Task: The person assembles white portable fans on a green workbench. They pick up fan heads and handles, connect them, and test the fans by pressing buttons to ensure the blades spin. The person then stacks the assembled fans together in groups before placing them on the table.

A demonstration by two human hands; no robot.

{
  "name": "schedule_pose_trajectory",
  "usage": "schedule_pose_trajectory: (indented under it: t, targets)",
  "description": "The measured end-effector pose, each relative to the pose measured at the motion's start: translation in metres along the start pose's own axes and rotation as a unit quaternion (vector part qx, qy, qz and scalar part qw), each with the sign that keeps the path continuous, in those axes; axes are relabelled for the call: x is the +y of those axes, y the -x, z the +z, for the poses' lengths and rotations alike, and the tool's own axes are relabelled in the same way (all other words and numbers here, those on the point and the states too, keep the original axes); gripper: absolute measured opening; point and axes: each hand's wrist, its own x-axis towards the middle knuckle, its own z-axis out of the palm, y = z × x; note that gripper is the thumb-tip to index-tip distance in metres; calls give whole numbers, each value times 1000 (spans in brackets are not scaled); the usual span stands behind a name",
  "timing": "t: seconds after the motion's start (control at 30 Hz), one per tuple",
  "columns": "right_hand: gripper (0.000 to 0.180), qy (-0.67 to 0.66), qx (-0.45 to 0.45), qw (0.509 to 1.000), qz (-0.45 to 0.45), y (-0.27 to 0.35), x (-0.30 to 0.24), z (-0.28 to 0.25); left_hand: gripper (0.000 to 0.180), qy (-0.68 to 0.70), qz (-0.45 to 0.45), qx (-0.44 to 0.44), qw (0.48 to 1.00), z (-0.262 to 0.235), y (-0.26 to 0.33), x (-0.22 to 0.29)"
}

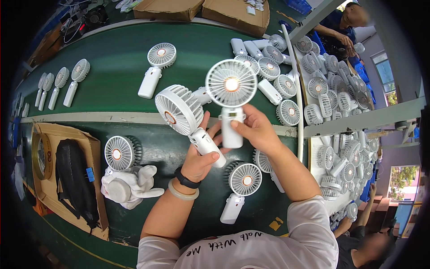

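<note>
Hands above green conveyor belt (112, 76) | left hand (201, 157) grips tilted white plastic handheld fan (181, 112) by handle | right hand (255, 130) holds second white fan (231, 85) upright, face toward camera, apparently for inspection | white fan pile (331, 89) right of belt

A green desk (116, 67) carried white handheld fans: four in a row (60, 87) at its left, one alone (154, 67), a cluster (268, 67) at right, plus a white glove (130, 184) and cardboard tray (49, 134).
</note>
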Motion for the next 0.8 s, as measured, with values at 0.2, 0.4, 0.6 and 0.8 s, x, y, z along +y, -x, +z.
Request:
schedule_pose_trajectory:
  t: [0.2,0.4,0.6,0.8]
  targets:
    - [26,217,1,976,-21,-42,4,-11,74,148,-39,-33,988,-11,2,6]
    - [36,562,-43,822,83,-89,-8,45,84,124,-14,-96,988,-10,5,10]
    - [50,619,79,781,32,-99,24,21,79,95,-11,-86,992,-11,3,8]
    - [62,170,30,981,87,-60,15,-38,80,72,-18,-80,994,-9,3,5]
